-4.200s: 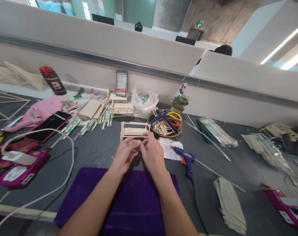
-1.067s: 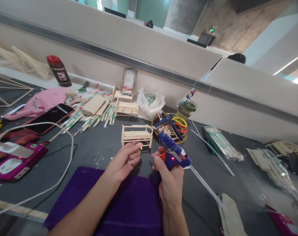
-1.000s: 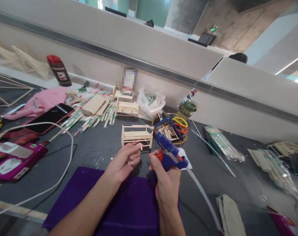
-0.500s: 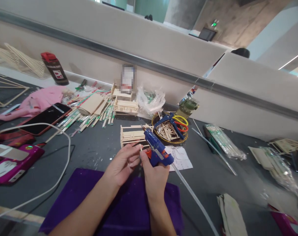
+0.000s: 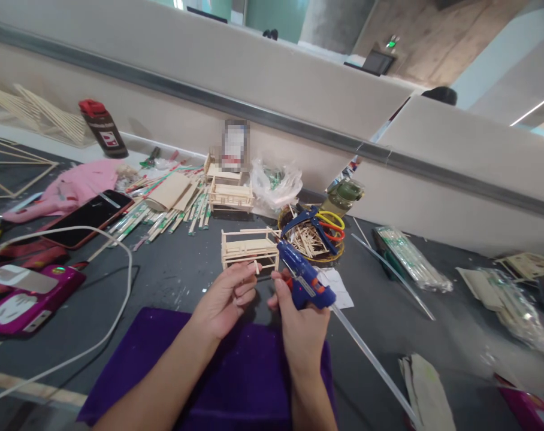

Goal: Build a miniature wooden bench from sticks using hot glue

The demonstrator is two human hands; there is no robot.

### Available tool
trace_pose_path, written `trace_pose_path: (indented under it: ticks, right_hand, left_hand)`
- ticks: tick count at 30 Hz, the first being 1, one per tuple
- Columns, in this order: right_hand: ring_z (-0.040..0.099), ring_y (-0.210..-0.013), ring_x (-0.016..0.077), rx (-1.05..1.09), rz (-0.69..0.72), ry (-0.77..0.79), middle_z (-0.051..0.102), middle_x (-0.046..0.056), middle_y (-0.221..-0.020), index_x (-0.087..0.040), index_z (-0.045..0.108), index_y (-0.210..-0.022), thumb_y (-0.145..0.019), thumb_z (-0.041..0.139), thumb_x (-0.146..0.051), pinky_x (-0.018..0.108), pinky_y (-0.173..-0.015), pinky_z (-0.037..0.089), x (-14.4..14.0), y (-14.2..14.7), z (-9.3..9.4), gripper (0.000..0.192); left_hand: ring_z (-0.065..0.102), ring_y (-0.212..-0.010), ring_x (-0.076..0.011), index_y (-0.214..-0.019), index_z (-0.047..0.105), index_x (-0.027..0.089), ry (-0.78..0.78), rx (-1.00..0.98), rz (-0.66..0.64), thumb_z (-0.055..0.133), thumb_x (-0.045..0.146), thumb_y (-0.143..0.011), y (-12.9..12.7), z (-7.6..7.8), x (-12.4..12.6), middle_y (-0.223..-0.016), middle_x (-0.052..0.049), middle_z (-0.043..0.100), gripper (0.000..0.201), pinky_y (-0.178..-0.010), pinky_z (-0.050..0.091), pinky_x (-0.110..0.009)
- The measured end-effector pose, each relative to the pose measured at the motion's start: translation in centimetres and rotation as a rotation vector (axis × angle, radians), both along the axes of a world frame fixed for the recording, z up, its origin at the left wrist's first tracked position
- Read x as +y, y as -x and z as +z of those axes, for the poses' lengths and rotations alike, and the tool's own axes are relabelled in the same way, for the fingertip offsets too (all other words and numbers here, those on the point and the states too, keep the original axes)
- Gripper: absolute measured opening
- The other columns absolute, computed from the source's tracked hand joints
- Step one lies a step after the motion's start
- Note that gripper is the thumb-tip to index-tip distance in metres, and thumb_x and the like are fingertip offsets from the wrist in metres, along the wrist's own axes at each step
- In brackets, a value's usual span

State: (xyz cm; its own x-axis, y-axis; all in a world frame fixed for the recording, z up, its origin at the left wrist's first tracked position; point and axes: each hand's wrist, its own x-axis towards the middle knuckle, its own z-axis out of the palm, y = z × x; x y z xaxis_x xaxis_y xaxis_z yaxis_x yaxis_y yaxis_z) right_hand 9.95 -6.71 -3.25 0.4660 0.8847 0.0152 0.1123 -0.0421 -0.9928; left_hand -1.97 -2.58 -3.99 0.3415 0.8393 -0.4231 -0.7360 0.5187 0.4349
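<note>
Between thumb and fingertips, my left hand (image 5: 229,296) pinches a short wooden stick (image 5: 256,267). My right hand (image 5: 302,320) grips a blue glue gun (image 5: 303,275) with an orange trigger; its nozzle points up and left, and a long clear glue stick (image 5: 371,365) trails from its back. Just beyond both hands stands a small wooden stick frame (image 5: 249,246), like a miniature bed or bench. The glue gun's tip overlaps this frame's right end in view; whether they touch I cannot tell.
A basket of stick pieces (image 5: 310,239) with scissors lies behind the glue gun. Wrapped chopsticks (image 5: 164,215), a phone (image 5: 90,218) and a magenta device (image 5: 33,299) with a white cable (image 5: 128,281) are at left. A purple cloth (image 5: 245,383) lies under my forearms. Packets (image 5: 411,257) lie at right.
My right hand has moved right with the glue gun, away from the left fingertips. My left hand stays nearly in place, holding the short stick.
</note>
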Motion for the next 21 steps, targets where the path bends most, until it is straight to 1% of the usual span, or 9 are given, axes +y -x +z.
trace_pose_path:
  ticks: [2, 6, 7, 11, 15, 17, 21]
  right_hand:
    - [0.060, -0.051, 0.0157, -0.091, -0.029, 0.010, 0.068, 0.003, -0.060, -0.013, 0.072, -0.086, -0.074, 0.071, -0.048, 0.027, -0.054, 0.050, -0.8, -1.0, -0.1, 0.037]
    - [0.058, -0.054, 0.0163, -0.222, -0.065, 0.042, 0.066, 0.002, -0.057, -0.015, 0.070, -0.071, -0.072, 0.073, -0.050, 0.027, -0.056, 0.048, -2.1, -2.6, -0.5, 0.035]
    - [0.059, -0.056, 0.0169, -0.229, -0.058, 0.049, 0.066, 0.002, -0.059, -0.015, 0.070, -0.072, -0.072, 0.072, -0.050, 0.027, -0.057, 0.048, -2.2, -2.8, -0.6, 0.035]
    - [0.061, -0.060, 0.0181, -0.240, -0.023, 0.068, 0.072, 0.006, -0.075, -0.014, 0.072, -0.089, -0.074, 0.070, -0.054, 0.029, -0.060, 0.049, -1.5, -3.2, -1.3, 0.043]
    - [0.063, -0.069, 0.0196, -0.349, 0.097, 0.071, 0.073, 0.006, -0.082, -0.016, 0.070, -0.090, -0.080, 0.063, -0.054, 0.030, -0.065, 0.049, -0.8, -3.0, -2.2, 0.039]
    - [0.064, -0.072, 0.0198, -0.405, 0.124, 0.085, 0.072, 0.006, -0.085, -0.017, 0.069, -0.091, -0.083, 0.061, -0.053, 0.030, -0.066, 0.048, -0.7, -2.9, -2.3, 0.037]
    - [0.062, -0.072, 0.0189, -0.459, 0.151, 0.095, 0.070, 0.004, -0.080, -0.018, 0.066, -0.090, -0.086, 0.058, -0.051, 0.028, -0.065, 0.046, -0.8, -2.6, -2.2, 0.035]
  left_hand:
    - [0.025, -0.041, 0.0016, -0.084, 0.060, 0.008, 0.016, -0.016, -0.001, 0.080, 0.012, -0.068, 0.1, 0.1, 0.0, -0.055, 0.010, 0.035, 0.026, -0.035, 0.018, -0.011]
    - [0.025, -0.040, 0.0015, -0.082, 0.059, 0.009, 0.023, -0.026, 0.010, 0.078, 0.011, -0.071, 0.1, 0.1, -0.1, -0.055, 0.010, 0.033, 0.022, -0.034, 0.019, -0.012]
    - [0.025, -0.040, 0.0015, -0.082, 0.059, 0.009, 0.023, -0.027, 0.009, 0.078, 0.010, -0.071, 0.1, 0.2, -0.1, -0.055, 0.010, 0.032, 0.021, -0.034, 0.018, -0.012]
    - [0.025, -0.040, 0.0016, -0.081, 0.058, 0.009, 0.030, -0.030, 0.005, 0.078, 0.010, -0.070, 0.1, 0.2, -0.1, -0.055, 0.010, 0.032, 0.023, -0.034, 0.018, -0.012]
    - [0.027, -0.040, 0.0020, -0.080, 0.057, 0.010, 0.035, -0.028, 0.011, 0.080, 0.010, -0.068, 0.1, 0.3, 0.0, -0.057, 0.010, 0.034, 0.026, -0.034, 0.019, -0.011]
    - [0.027, -0.040, 0.0021, -0.080, 0.057, 0.010, 0.039, -0.021, 0.015, 0.080, 0.010, -0.067, 0.0, 0.3, 0.0, -0.057, 0.010, 0.034, 0.026, -0.034, 0.019, -0.011]
    - [0.027, -0.040, 0.0024, -0.083, 0.057, 0.011, 0.047, -0.021, 0.027, 0.081, 0.010, -0.066, 0.0, 0.4, -0.1, -0.058, 0.010, 0.036, 0.029, -0.034, 0.018, -0.011]
